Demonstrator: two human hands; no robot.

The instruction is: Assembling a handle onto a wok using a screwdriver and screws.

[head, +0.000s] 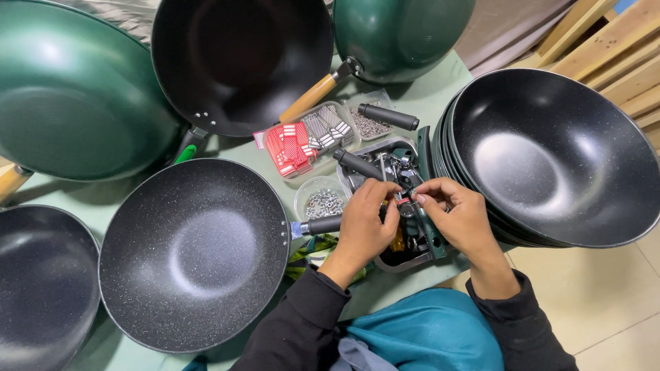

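Observation:
My left hand (pixel 364 221) and my right hand (pixel 457 218) meet over a metal tray of hardware (pixel 405 263). Between their fingertips they pinch a small metal part (pixel 405 201); what it is stays too small to tell. A black speckled wok (pixel 194 253) lies just left of my left hand, its short black handle stub (pixel 322 225) pointing at my left wrist. Black handles (pixel 357 163) rest in and beside the tray.
A stack of black woks (pixel 557 154) stands at the right. Green woks (pixel 65 96) and another black wok (pixel 240 58) fill the back. Small tubs hold red-and-white packets (pixel 289 148), screws (pixel 369 126) and nuts (pixel 323 203). Wooden slats (pixel 612 41) sit at the far right.

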